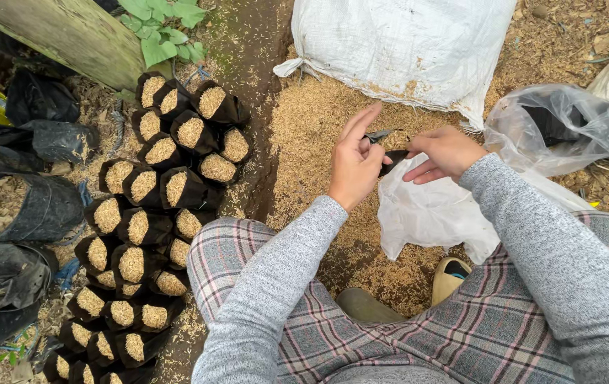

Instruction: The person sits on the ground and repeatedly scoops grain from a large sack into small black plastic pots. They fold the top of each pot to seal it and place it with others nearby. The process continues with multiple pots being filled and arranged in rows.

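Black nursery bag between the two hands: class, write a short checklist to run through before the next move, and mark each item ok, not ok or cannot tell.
1. Both hands on the black nursery bag: ok; left hand and right hand pinch it.
2. Bag mouth opened: cannot tell; it looks flat and fingers hide it.
3. Husk pile within reach: ok, just beyond the hands.
4. Filled bags standing upright: ok, clustered at the left.
5. White plastic bag lying under the hands: ok.
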